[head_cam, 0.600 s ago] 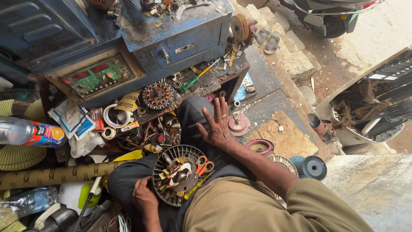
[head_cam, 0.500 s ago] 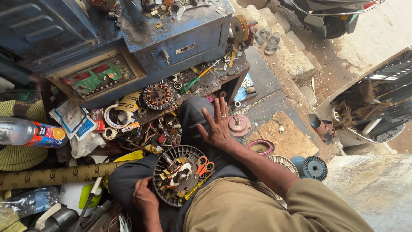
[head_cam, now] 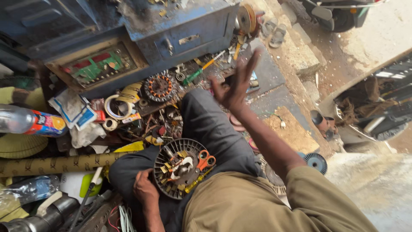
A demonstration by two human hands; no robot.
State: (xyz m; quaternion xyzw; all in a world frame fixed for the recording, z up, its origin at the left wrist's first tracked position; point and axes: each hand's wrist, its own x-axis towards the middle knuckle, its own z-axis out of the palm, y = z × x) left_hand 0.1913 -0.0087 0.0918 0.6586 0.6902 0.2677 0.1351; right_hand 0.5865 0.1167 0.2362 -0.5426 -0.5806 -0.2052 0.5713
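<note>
Resting on the dark-trousered lap (head_cam: 214,129): a round, ribbed black metal motor housing (head_cam: 182,168) carrying orange-handled scissors (head_cam: 206,160). Gripping its lower left rim, curled: the left hand (head_cam: 145,188). Hovering above the knee, fingers spread and holding nothing: the right hand (head_cam: 235,86), near the cluttered blue metal cabinet (head_cam: 180,25).

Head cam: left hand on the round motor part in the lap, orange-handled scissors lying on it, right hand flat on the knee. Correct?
Not quite. In the head view the right hand is raised in the air with fingers spread, not flat on the knee. The rest holds: the left hand is on the round motor part in the lap, with the orange-handled scissors lying on it.
</note>
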